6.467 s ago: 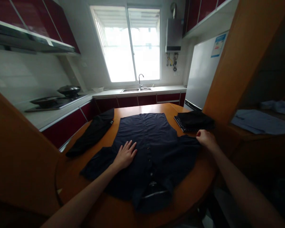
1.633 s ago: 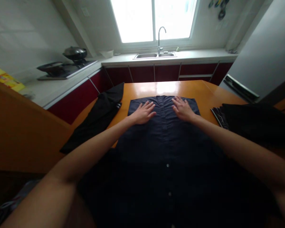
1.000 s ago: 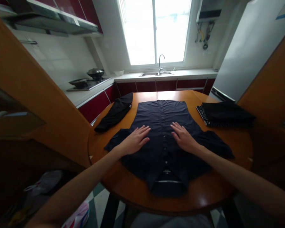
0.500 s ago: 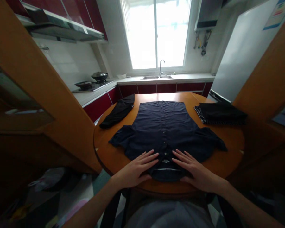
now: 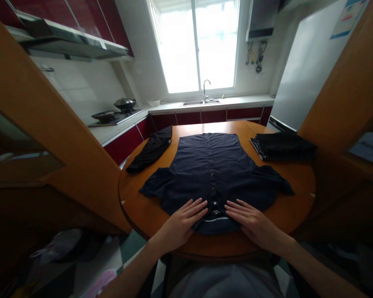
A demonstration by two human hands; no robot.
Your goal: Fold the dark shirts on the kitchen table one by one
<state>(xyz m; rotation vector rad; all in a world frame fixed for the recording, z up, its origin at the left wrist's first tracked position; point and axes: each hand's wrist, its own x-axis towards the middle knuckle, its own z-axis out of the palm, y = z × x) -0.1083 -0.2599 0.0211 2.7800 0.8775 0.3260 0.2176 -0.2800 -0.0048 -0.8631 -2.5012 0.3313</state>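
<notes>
A dark navy short-sleeved button shirt (image 5: 189, 165) lies spread front side up on the round wooden table (image 5: 149, 217), its collar toward me. My left hand (image 5: 183, 221) rests on the left side of the collar, fingers stretched out and flat on the cloth. On the collar's other side lies my right hand (image 5: 253, 223), likewise flat with fingers extended. Both thumbs are mostly hidden beneath the hands. Small light buttons run down the shirt's middle between them.
A black folded garment (image 5: 151, 151) lies at the table's left, and a stack of folded black clothes (image 5: 284, 145) at its right. Wooden door frames (image 5: 90, 174) flank the table. Beyond are a stove (image 5: 118, 118), a sink (image 5: 192, 103) and a fridge (image 5: 307, 70).
My fingers have drawn closer together, and the thumbs, which showed spread at the collar's edge, are now mostly tucked out of sight. The view has shifted slightly; the shirt lies much the same.
</notes>
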